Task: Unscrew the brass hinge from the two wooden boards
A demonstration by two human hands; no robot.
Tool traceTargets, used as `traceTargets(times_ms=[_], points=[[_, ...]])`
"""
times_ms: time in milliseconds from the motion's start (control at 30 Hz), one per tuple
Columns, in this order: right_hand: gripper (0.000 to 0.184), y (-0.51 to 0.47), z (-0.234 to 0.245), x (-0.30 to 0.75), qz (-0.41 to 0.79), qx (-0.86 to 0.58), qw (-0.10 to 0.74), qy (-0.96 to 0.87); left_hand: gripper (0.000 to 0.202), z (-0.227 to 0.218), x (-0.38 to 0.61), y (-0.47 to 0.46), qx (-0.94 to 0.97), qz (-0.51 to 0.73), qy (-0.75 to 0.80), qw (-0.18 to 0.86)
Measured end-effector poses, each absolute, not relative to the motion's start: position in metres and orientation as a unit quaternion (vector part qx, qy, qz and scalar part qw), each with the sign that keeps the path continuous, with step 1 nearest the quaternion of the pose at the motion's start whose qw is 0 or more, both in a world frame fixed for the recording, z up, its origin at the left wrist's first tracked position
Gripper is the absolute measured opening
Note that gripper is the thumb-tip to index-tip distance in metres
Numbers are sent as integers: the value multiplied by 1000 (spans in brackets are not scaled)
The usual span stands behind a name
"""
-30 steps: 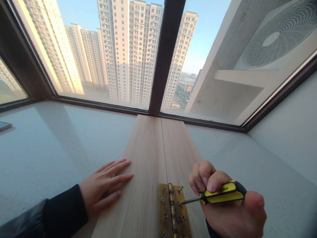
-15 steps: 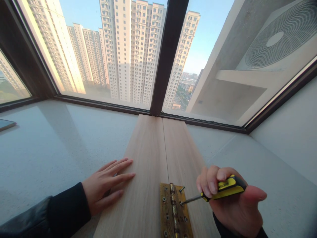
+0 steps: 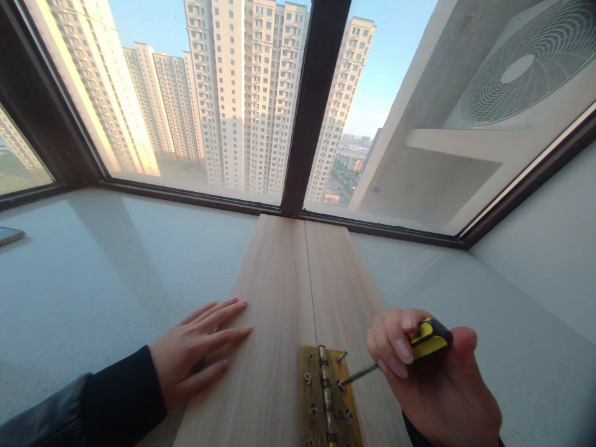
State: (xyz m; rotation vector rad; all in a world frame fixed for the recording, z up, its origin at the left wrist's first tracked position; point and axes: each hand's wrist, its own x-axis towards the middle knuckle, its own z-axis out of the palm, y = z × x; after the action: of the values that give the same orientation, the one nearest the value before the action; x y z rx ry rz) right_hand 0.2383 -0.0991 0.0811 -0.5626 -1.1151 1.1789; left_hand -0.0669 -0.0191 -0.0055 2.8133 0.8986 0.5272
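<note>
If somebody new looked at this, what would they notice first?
Probably the yellow-and-black screwdriver in the right hand, its tip at a screw on the worn hinge at bottom centre. Next, perhaps, the tall buildings outside the window, and the big round fan grille beyond the glass at upper right.

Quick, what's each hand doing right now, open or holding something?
Left hand: open, laid on the wooden board.
Right hand: closed around the screwdriver, its tip at a screw on the hinge.
</note>
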Motion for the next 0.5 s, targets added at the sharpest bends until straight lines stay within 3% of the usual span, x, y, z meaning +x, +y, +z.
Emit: traceTargets(times_ms=[167, 333, 500], points=[[41, -101, 86, 230, 538, -231, 665, -464, 49, -5, -66, -19, 934, 180, 299, 76], [42, -105, 87, 241, 610, -155, 585, -511, 49, -5, -66, -19, 935, 173, 300, 71], [39, -105, 86, 248, 620, -164, 575, -508, 49, -6, -67, -19, 935, 176, 300, 71]])
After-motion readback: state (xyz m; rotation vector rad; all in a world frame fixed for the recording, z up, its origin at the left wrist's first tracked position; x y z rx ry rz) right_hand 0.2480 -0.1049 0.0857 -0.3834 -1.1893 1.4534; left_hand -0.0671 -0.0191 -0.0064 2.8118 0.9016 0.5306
